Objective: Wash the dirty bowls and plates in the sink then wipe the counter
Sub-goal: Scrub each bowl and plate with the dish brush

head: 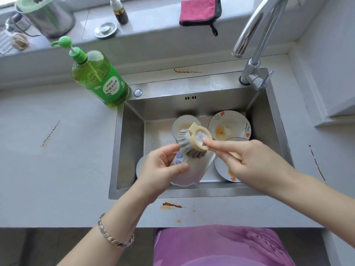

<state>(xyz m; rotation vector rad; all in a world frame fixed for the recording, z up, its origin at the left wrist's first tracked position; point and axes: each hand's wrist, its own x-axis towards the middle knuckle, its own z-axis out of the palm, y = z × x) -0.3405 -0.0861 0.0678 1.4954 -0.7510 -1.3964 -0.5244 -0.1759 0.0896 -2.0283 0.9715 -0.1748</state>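
Observation:
Over the steel sink (pixel 130 150) my left hand (pixel 161 167) grips a white bowl (pixel 190 169) with a blue flower, tilted on its side. My right hand (pixel 247 160) holds a beige dish brush (pixel 194 139) by its handle; its grey bristles press on the bowl's upper edge. Behind them in the sink lie a small dirty bowl (pixel 182 124), a flowered plate (pixel 229 125) with an orange smear, and another stained plate (pixel 226 169) under my right hand. A further white dish (pixel 141 166) peeks out left of my left hand.
A green soap pump bottle (pixel 98 77) stands at the sink's back left corner. The chrome faucet (pixel 253 45) rises at the back right. A pink cloth (pixel 199 11) lies on the sill. Sauce stains (pixel 171 205) mark the grey counter (pixel 57 150) in front of the sink.

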